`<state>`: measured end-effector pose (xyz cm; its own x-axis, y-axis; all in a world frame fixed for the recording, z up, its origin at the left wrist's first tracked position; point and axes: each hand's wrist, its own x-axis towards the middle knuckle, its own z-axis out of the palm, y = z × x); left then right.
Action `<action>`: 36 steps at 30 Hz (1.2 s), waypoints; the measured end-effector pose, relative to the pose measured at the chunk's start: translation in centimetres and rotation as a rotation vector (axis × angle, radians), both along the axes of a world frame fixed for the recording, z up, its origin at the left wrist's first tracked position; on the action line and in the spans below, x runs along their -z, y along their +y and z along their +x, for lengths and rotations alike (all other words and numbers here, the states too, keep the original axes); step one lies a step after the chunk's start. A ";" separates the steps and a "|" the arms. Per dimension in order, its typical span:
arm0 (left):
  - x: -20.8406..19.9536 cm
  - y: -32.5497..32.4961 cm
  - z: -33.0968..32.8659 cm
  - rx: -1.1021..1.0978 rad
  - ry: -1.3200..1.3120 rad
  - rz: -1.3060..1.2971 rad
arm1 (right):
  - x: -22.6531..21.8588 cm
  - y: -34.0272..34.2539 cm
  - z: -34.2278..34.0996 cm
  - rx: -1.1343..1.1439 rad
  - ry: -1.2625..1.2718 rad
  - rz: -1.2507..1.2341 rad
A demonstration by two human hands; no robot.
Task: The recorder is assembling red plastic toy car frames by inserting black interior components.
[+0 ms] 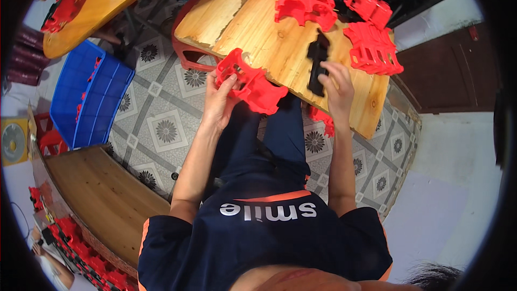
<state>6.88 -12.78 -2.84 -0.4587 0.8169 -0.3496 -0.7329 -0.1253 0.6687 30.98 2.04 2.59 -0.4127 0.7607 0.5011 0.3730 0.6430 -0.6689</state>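
My left hand is closed on the near-left end of a red plastic frame with curved cut-outs. The frame is held in front of the table's near edge, above my legs. Over the right part of the table, a long black plastic piece with stepped sides is pinched at its right side by the fingers of my right hand. The black piece is slightly blurred and stands apart from the red frame. My right thumb and fingertips partly cover its lower edge.
More red frames are grouped on the far side of the wooden table, others at its right. A red stool stands beneath its left edge. At left are a blue crate, a wooden bench and another person's arm.
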 end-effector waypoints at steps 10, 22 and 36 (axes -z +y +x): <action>-2.1 -1.0 -1.7 0.193 0.021 0.286 | -6.9 -6.5 -3.7 -0.475 -0.236 0.395; -2.9 -1.0 -1.1 0.211 0.195 0.249 | -6.2 -8.4 -6.0 -0.431 -0.265 0.436; -3.3 2.0 0.9 -0.001 0.850 0.126 | -2.9 -3.6 -11.0 -0.279 0.152 -0.420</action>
<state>7.79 -10.81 0.51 -0.5248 0.8260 0.2058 0.0104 -0.2355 0.9718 20.03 -1.57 5.51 -0.5743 0.7807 0.2465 0.1047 0.3686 -0.9237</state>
